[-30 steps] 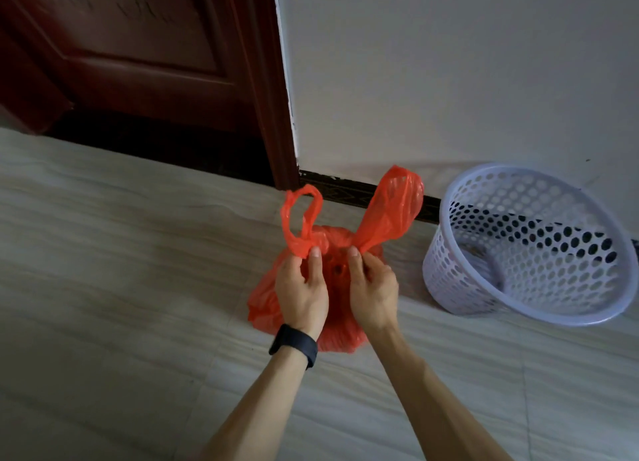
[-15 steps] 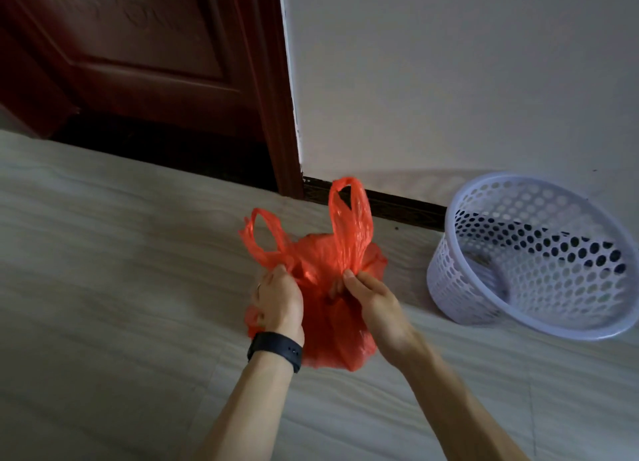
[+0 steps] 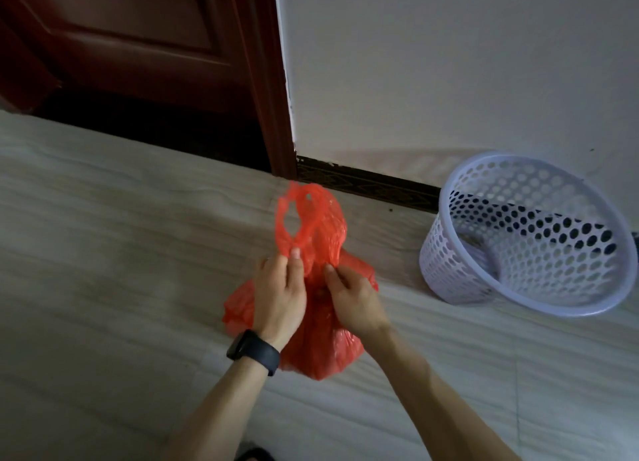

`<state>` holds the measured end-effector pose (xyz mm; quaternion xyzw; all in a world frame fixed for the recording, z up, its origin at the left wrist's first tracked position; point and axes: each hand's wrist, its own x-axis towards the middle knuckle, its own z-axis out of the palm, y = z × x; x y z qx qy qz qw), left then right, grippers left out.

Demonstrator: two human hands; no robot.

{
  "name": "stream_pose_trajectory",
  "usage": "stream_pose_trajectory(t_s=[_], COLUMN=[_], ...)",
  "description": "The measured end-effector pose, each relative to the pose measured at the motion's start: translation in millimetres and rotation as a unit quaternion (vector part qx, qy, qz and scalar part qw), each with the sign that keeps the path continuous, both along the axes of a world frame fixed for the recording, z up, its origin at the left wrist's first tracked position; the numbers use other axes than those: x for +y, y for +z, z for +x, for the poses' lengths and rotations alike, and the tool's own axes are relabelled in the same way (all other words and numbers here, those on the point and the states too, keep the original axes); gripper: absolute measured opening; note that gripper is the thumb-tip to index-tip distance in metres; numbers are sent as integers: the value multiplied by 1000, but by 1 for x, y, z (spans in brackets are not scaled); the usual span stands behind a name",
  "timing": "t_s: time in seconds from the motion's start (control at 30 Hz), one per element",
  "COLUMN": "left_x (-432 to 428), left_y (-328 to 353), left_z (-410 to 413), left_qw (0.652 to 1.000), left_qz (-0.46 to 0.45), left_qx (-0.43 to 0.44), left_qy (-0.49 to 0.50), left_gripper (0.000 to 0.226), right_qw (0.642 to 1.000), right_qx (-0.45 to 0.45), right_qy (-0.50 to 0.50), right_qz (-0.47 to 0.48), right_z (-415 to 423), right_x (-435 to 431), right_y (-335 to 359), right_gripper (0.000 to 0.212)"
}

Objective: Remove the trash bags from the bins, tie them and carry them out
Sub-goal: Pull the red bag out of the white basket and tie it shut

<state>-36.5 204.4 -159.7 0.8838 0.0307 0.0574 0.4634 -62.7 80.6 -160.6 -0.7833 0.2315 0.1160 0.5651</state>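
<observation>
The red trash bag (image 3: pixel 321 343) sits on the floor (image 3: pixel 121 253) straight in front of you, out of its bin and bulging at the base. Its two handles (image 3: pixel 311 218) stand up together above your hands, the loops overlapping so closely that you cannot tell from here whether they are crossed or only pressed side by side. No knot shows.

Your left hand (image 3: pixel 278 294) pinches the plastic at the foot of the nearer loop, thumb against the fingertips. Your right hand (image 3: pixel 352 298) pinches the gathered neck just beside it, fingers curled in on the film. Both hands grasp the bag and neither is free. A black wristband (image 3: pixel 254 351) sits on your left wrist.

By the look of it you are in the tying step. The bag is lifted out and gathered at the neck, the tie is not made, and the carrying out is yet to come. The next move calls for passing one handle across and under the other and pulling both ends apart until the knot seats. Keep the neck pinched as you do it, because thin film of this kind slips and may tear if you pull it hard at one spot.

The bin (image 3: pixel 449 263), a pale perforated basket with no liner, stands apart to your right near the wall (image 3: pixel 449 63) and its dark skirting board (image 3: pixel 363 184). A dark wooden door (image 3: pixel 138 46) lies ahead to your left.
</observation>
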Motion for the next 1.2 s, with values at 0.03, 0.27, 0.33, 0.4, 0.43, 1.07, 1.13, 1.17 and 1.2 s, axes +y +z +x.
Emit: stream_pose_trajectory(t_s=[0.03, 0.27, 0.33, 0.4, 0.43, 1.07, 1.13, 1.17, 1.2], left_x=[0, 8, 6, 3, 2, 19, 18, 16, 15], left_y=[0, 3, 6, 6, 5, -7, -2, 0, 1], left_z=[0, 23, 31, 35, 37, 35, 46, 52, 57], left_qw=[999, 962, 933, 902, 887, 965, 954, 946, 937], left_qz=[12, 173, 252, 327, 363, 71, 49, 31, -2], left_qx=[-19, -37, -17, 1, -20, 32, 95, 121, 157], left_qy=[-34, -207, -258, -281, -286, -252, -281, -299, -313], left_gripper=[51, 30, 34, 34, 31, 28, 20, 14, 7], right_qw=[1000, 998, 994, 984, 971, 936, 925, 919, 911], right_qx=[-3, -27, -4, 23, 28, 89, 88, 81, 75], right_qy=[-5, -23, -28, -30, -36, -114, -79, -55, -30], right_qz=[-5, 55, 102, 171, 233, 321, 362, 382, 404], right_z=[4, 20, 21, 21, 21, 36, 32, 31, 29], right_x=[1, -9, -10, -14, -15, -32, -40, -45, -48], right_y=[0, 1, 1, 4, 4, -3, -1, -1, 0], right_gripper=[36, 25, 25, 14, 9, 44, 38, 34, 31])
